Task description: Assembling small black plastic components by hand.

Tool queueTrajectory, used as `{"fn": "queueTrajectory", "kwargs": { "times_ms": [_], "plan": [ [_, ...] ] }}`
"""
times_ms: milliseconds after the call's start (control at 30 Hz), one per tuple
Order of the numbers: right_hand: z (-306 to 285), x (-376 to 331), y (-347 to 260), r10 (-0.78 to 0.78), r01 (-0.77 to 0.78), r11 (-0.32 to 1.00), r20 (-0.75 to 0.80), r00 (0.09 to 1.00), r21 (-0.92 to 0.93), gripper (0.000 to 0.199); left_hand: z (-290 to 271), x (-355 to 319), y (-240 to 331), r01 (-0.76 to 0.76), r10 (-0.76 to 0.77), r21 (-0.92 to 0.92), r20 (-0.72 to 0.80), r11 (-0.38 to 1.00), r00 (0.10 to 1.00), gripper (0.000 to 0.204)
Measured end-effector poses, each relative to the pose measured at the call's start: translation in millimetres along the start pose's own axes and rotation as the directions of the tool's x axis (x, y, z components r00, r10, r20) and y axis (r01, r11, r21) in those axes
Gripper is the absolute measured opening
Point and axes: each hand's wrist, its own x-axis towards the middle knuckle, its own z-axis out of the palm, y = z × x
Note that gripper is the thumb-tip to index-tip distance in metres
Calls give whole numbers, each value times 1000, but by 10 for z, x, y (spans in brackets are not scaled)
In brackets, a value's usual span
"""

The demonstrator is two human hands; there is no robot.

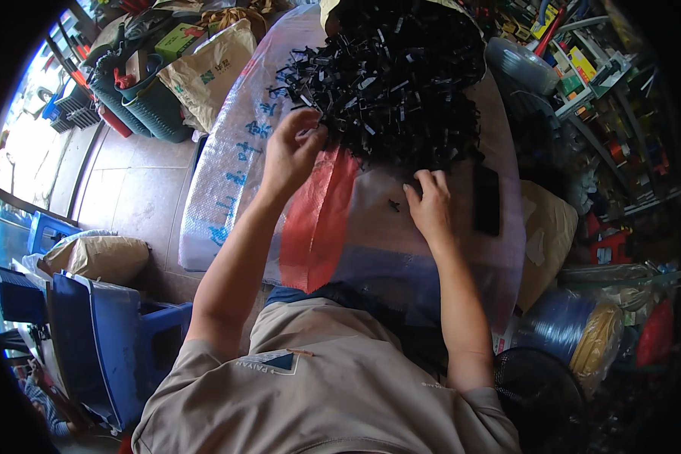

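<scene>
Picking singly from the edge of the black pieces [390, 94] likely suited the right hand [432, 204], thumb and fingers apart; the left hand [291, 151] curled (grip unclear).

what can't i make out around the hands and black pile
Head view:
Left hand: whether it holds a piece; its curled fingers hide this.
Right hand: its palm; the back of the hand hides it.
Black pile: far end cut off by the upper edge; lower pieces covered by others.
</scene>
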Motion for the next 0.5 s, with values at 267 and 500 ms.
{"fn": "queueTrajectory", "kwargs": {
  "times_ms": [267,500],
  "plan": [
    [-80,-39,-73,13,-14,993,-2,1000,-118,21,93,-354,85,-94,81,32,283,995,956,20],
    [-682,-107,-234,-136,134,969,-8,991,210,19,14,-493,144,-131,-30,337,432,932,901,22]
  ]
}}
